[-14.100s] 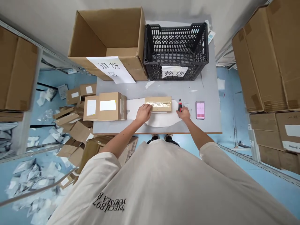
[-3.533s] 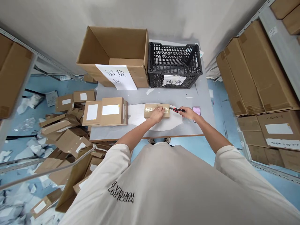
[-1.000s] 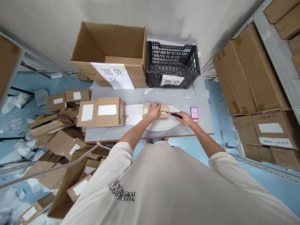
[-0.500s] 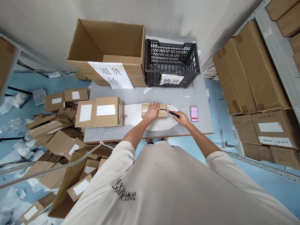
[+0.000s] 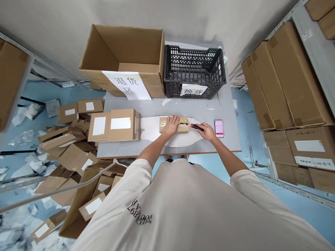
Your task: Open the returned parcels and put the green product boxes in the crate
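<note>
A small taped cardboard box (image 5: pixel 183 128) lies on a white patch (image 5: pixel 180 142) of the table top. Flat across its left part rests my left hand (image 5: pixel 171 126), fingers spread, pressing on the top. My right hand (image 5: pixel 208 132) is closed around a red and black utility knife (image 5: pixel 196 127). The knife points left at the box's right end, where a dark slit shows along the top seam. Whether the blade touches the cardboard I cannot tell. A phone (image 5: pixel 219 128) with a pink screen lies to the right of my right hand.
Two labelled cartons (image 5: pixel 121 124) stand left on the table (image 5: pixel 227 143). Behind are a large open carton (image 5: pixel 136 82) and a black plastic crate (image 5: pixel 195 75), both with paper signs. Cardboard boxes (image 5: pixel 78 157) pile up on the floor at left; shelved cartons (image 5: pixel 295 80) stand at right.
The knife has drawn back slightly to the right from the box top, and the slit at the seam shows more plainly. My left hand stays on the box. The camera view has shifted slightly.
</note>
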Demonstrator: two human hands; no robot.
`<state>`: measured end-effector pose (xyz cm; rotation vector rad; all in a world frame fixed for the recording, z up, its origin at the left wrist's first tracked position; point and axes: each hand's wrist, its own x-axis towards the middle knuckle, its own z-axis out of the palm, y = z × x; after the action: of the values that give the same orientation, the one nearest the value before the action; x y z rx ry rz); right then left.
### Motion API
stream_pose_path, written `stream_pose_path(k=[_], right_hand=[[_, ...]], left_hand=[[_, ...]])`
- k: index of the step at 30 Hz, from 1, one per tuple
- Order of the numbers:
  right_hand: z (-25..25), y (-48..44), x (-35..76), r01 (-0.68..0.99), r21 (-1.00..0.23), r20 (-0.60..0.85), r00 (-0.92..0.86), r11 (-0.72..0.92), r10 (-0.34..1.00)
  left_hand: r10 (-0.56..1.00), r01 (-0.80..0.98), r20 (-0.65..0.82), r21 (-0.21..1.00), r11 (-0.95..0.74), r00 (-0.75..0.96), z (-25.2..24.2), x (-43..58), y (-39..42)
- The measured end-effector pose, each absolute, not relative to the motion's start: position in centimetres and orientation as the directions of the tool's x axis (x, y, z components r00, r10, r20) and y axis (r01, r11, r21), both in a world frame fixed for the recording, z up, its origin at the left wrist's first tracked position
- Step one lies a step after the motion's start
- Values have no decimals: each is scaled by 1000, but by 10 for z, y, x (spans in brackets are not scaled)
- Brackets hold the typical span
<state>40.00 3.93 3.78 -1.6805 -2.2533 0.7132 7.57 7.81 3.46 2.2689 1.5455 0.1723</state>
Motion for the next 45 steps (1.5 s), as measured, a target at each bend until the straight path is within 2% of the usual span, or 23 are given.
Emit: stream_pose_path(k=[6, 12, 17, 19, 24, 29, 34, 36, 40, 45], right_hand=[[37, 37, 396, 732, -668, -121, -286, 136, 951], [42, 51, 399, 741, -645, -109, -328, 185, 938], [46, 66, 423, 740, -666, -53, -178, 98, 983], [46, 70, 424, 731, -674, -44, -182, 105, 982], [43, 72, 396, 674, -734, -41, -164, 81, 986], [39, 70, 367, 580, -813, -51, -143, 42, 988], [37, 60, 349, 505, -863, -122, -147, -32, 982], [34, 52, 344, 498, -865, -143, -140, -55, 980], [27, 33, 337, 492, -863, -200, -121, -116, 972], [24, 19, 328, 491, -857, -228, -89, -157, 970]], left_hand=[[920, 861, -121, 415, -295, 373, 36, 77, 77], [920, 847, -107, 441, -296, 377, 36, 75, 75], [917, 853, -120, 429, -298, 381, 35, 74, 71], [915, 849, -117, 433, -302, 385, 34, 75, 70], [902, 822, -68, 446, -355, 427, 42, 71, 64], [877, 808, -32, 405, -428, 480, 59, 41, 50], [932, 874, -77, 384, -300, 354, 55, -11, 24], [952, 880, -80, 411, -237, 294, 47, -30, 15], [952, 827, -152, 544, -142, 264, 28, -51, 7], [936, 780, -177, 610, -138, 304, 19, -45, 14]])
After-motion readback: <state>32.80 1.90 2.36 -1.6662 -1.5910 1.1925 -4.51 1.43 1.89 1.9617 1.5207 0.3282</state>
